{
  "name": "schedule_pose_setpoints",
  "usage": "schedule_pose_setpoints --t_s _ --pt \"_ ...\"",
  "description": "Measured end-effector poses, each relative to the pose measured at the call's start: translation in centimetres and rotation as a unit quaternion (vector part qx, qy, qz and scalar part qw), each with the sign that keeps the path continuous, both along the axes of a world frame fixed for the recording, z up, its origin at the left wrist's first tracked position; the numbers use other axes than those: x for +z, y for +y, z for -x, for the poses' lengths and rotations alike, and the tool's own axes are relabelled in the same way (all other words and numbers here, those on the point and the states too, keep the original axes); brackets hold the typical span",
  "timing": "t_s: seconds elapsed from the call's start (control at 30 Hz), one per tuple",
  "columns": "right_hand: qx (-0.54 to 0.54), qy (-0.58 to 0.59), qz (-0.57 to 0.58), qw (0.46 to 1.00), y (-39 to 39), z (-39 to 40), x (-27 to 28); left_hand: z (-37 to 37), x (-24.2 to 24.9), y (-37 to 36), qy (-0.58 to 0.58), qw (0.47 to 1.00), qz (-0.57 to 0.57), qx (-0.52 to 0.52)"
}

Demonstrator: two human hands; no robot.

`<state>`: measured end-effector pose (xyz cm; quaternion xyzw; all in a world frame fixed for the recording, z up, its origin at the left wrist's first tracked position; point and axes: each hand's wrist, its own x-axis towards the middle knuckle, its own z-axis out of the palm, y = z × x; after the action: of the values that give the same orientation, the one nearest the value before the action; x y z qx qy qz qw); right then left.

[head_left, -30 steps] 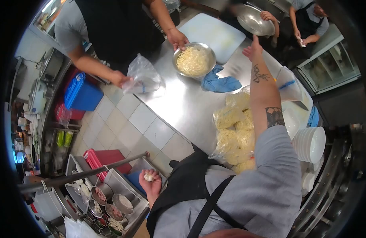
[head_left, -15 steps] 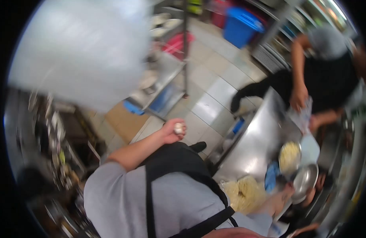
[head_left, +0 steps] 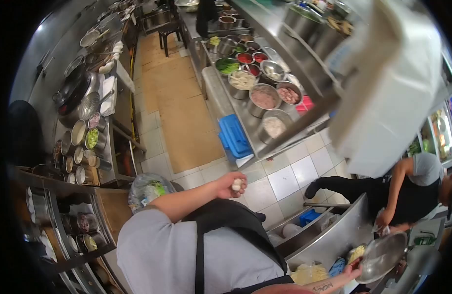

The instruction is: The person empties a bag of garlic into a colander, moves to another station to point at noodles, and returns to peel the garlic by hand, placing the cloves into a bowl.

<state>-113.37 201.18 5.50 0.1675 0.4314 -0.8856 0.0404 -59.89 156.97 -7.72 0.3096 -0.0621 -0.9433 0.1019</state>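
Observation:
My left hand (head_left: 231,185) is closed around a small whitish bulb-like item (head_left: 236,184), held over the floor in front of my apron. Low on the right, my right hand (head_left: 353,269) grips the rim of a wide metal bowl (head_left: 383,258), which is tilted and looks empty. Beside that hand lie a blue cloth (head_left: 337,266) and a container of yellow noodle-like food (head_left: 356,254). Bagged yellow noodles (head_left: 308,273) rest on the steel counter (head_left: 329,240) near my forearm.
A co-worker (head_left: 407,196) bends over the counter's far side, holding something clear. Steel containers of ingredients (head_left: 264,98) fill the prep table ahead. The stove with a wok (head_left: 74,93) is at left. A blue crate (head_left: 234,135), a lined bin (head_left: 150,188) and hanging white plastic (head_left: 383,93) are nearby.
The view has swung left, bringing the stove and prep table into sight. The metal bowl in my right hand is now lifted and tilted beside the noodle container. My left hand still holds the whitish item.

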Motion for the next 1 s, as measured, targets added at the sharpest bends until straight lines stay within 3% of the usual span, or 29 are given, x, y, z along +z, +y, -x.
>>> schedule_pose_setpoints --t_s 0.1,0.17,0.23,0.27,0.3,0.33,0.37,0.43,0.5,0.6,0.7,0.8,0.9,1.0 --pt "0.155 -0.009 -0.074 0.985 -6.7 -10.4 -1.3 -10.1 -2.7 -0.9 0.001 0.994 -0.053 0.094" --pt "0.193 -0.081 -0.088 0.974 -8.8 -15.9 -6.4 -16.0 -3.4 -2.3 -0.001 0.983 -0.056 0.174" --pt "0.296 -0.172 -0.121 0.932 -13.9 -26.5 -8.9 -21.1 -3.8 -2.8 -0.003 0.967 -0.048 0.25" --pt "0.311 -0.219 -0.098 0.92 -18.6 -34.2 -5.8 -23.1 -3.8 -3.2 0.011 0.959 -0.042 0.28" --pt "0.344 -0.209 -0.194 0.895 -18.6 -35.3 -10.9 -24.9 -3.5 -3.5 0.02 0.951 -0.031 0.308" --pt "0.312 -0.347 -0.228 0.854 -21.4 -37.5 -12.0 -26.5 -3.0 -3.7 0.028 0.942 -0.022 0.334" --pt "0.476 -0.368 -0.203 0.772 -22.5 -37.5 -13.5 -27.9 -2.7 -3.9 0.034 0.933 -0.012 0.359" --pt "0.659 -0.27 -0.273 0.647 -28.3 -41.3 -12.1 -30.0 -2.3 -4.5 0.059 0.92 -0.015 0.388" --pt "0.718 -0.323 -0.281 0.549 -32.0 -41.1 -17.0 -31.5 -2.1 -5.7 0.074 0.909 -0.007 0.41" --pt "0.712 -0.351 -0.279 0.54 -39.2 -44.3 -19.9 -33.0 -1.9 -8.7 0.087 0.894 0.02 0.438" --pt "0.757 -0.332 -0.27 0.493 -48.4 -49.0 -20.2 -34.6 -2.5 -12.0 0.081 0.889 0.007 0.451" --pt "0.811 -0.255 -0.264 0.457 -57.7 -52.7 -20.4 -36.7 -3.2 -15.6 0.073 0.889 -0.003 0.451" --pt "0.813 -0.16 -0.311 0.465 -66.7 -56.4 -18.4 -38.7 -3.5 -19.1 0.021 0.874 0.006 0.485" --pt "0.848 -0.071 -0.298 0.433 -74.5 -59.7 -15.8 -39.9 -1.4 -22.4 -0.024 0.85 0.002 0.526"
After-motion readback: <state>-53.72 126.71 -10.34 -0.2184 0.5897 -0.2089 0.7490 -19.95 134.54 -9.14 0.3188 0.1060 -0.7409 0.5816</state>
